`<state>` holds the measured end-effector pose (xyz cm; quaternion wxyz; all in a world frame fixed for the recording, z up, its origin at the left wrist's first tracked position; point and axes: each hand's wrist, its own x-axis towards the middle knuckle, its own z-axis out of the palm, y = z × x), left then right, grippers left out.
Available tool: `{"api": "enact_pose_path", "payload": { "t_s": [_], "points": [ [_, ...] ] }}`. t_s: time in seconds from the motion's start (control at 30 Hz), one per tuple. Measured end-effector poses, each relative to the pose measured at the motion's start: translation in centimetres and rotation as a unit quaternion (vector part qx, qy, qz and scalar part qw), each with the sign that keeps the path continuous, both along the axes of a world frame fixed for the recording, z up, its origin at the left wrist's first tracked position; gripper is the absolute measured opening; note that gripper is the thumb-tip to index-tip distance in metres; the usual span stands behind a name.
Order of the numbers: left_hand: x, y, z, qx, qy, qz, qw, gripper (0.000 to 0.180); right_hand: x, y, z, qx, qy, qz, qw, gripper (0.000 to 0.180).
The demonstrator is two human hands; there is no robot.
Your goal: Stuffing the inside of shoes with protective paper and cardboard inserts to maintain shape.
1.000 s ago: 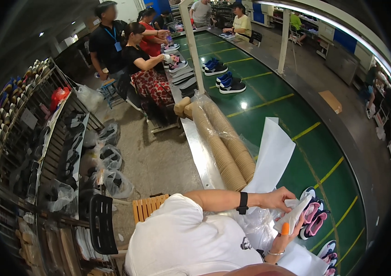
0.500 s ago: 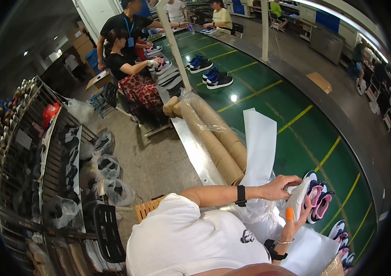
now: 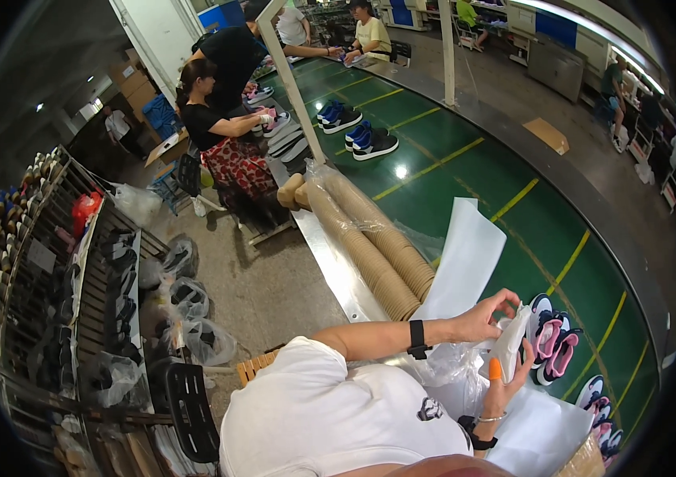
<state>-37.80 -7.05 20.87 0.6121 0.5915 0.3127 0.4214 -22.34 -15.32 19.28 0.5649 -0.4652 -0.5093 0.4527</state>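
A wad of white paper (image 3: 510, 342), folded into a long shape, is held up between my two hands at the belt's near edge. My left hand (image 3: 487, 318) curls its fingers and thumb around the paper's upper left side. From below, my right hand (image 3: 506, 383) grips the lower part; an orange finger cot covers its thumb. Just beyond my fingers, a pair of navy, white and pink shoes (image 3: 554, 342) stands on the green belt (image 3: 505, 262). Clear plastic wrap (image 3: 453, 367) lies crumpled beneath my left wrist, beside white sheets (image 3: 540, 433).
Plastic-wrapped rolls of stacked brown pieces (image 3: 377, 262) lie along the metal edge. A large white sheet (image 3: 465, 246) sticks up over the belt. More shoes (image 3: 373, 141) stand farther along, and others (image 3: 602, 409) near the right. A post (image 3: 298, 87) rises there. Co-workers (image 3: 222, 119) sit and stand beyond.
The paper has moved slightly left, away from the shoes, and my left fingers have shifted at its top. The upright white sheet leans farther right. A standing co-worker now leans across the belt.
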Motion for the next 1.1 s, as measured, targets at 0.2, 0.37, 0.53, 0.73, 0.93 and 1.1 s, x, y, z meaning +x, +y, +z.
{"api": "enact_pose_path", "payload": {
  "t_s": [0.2,0.37,0.53,0.73,0.93,1.1],
  "points": [
    [-0.9,-0.1,0.9,-0.027,-0.080,-0.077,0.993,0.057,0.3,0.5,0.4,0.010,0.001,-0.024,1.000,0.069],
    [0.4,-0.2,-0.4,0.011,0.034,-0.084,0.996,0.047,0.4,1.1,0.1,0.029,-0.058,-0.040,0.997,0.069],
    [0.4,-0.1,0.2,-0.022,0.001,-0.127,0.992,0.037,1.0,0.6,0.0,0.011,-0.032,-0.047,0.998,0.070],
    [0.6,0.4,0.5,-0.057,-0.054,-0.140,0.987,0.035,1.9,0.4,-0.5,0.002,0.031,-0.033,0.999,0.074],
    [0.0,6.1,-3.1,0.069,0.088,-0.043,0.993,0.050,2.1,-0.5,-1.2,-0.008,0.009,-0.063,0.998,0.076],
    [-2.9,14.5,-9.0,0.155,0.380,0.276,0.869,0.088,3.9,-0.8,-2.0,-0.027,-0.027,-0.120,0.992,0.075]
  ]
}}
